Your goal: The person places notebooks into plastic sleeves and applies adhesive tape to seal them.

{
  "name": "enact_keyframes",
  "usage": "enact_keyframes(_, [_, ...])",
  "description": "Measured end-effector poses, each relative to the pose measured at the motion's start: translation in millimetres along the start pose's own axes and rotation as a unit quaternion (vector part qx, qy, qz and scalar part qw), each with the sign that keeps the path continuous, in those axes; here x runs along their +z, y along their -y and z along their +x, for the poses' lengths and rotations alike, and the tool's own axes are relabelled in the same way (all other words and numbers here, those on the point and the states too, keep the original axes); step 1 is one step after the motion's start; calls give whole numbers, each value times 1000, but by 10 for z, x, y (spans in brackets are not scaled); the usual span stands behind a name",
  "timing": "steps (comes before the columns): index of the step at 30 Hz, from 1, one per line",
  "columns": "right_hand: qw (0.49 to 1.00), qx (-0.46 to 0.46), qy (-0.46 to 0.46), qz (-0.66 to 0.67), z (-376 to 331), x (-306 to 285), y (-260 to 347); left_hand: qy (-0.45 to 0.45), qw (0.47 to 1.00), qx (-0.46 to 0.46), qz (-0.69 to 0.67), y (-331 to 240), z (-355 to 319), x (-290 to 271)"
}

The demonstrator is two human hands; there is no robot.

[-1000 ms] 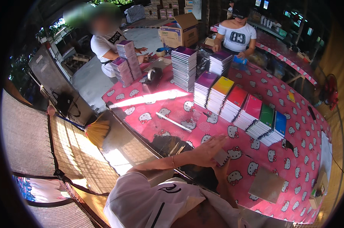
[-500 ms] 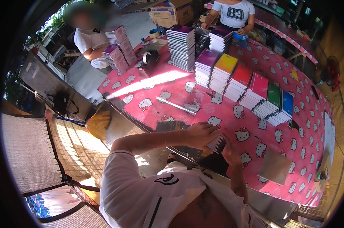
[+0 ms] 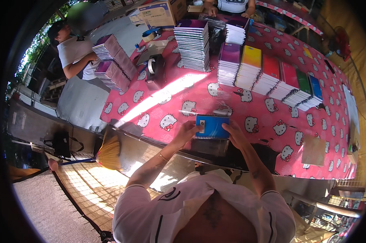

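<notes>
Blue notebook (image 3: 212,126): qty 1 visible (any beneath hidden); cover up, spiral edge twd me, over the near part of the counter (image 3: 170,105); contact w/ it can't be told.
L fingers (image 3: 194,128): mine, gripping the notebook's L end.
R fingers (image 3: 228,128): mine, gripping its R end, thumb on the cover.
Row stacks (image 3: 268,67): 6, spiral notebooks, L to R purple, yellow, red, pink, green, blue; adjacent, running obliquely beyond my hands.
Back stacks (image 3: 193,48): 2, purple-topped, behind the row's L end; the L one taller.
L-edge stacks (image 3: 120,60): 2, purple-topped, side by side, nr a standing co-worker (image 3: 75,50).
Tape dispenser (image 3: 155,77): 1, dark, btw L-edge & back stacks.
Tape roll (image 3: 148,38): 1, nr the far L edge.
Brown board (image 3: 313,150): 1, flat, R of my R forearm.
Carton (image 3: 160,15): 1, lge, cardboard, beyond the counter; contents not visible.
Small box (image 3: 353,150): 1, at the R edge; contents too small to ID.
Black plastic bag (image 3: 216,36): 1, btw the back stacks; contents can't be told.
Far co-worker (image 3: 231,5): 1, torso & hands only, across the counter.
</notes>
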State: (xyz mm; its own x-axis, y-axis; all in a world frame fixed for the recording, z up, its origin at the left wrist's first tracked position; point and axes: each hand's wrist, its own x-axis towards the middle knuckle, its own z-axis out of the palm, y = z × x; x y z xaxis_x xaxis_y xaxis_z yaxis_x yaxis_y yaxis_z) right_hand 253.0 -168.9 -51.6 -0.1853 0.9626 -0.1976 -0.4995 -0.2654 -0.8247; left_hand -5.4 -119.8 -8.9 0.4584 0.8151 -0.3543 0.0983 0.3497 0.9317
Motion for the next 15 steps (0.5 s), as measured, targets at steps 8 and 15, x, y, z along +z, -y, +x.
enact_keyframes(8, [945,107,-195,-240,493,290,61,-83,982,42,165,118,726,-521])
enact_keyframes(15, [930,101,-299,-190,427,342,54,-116,964,56,233,99,709,-455])
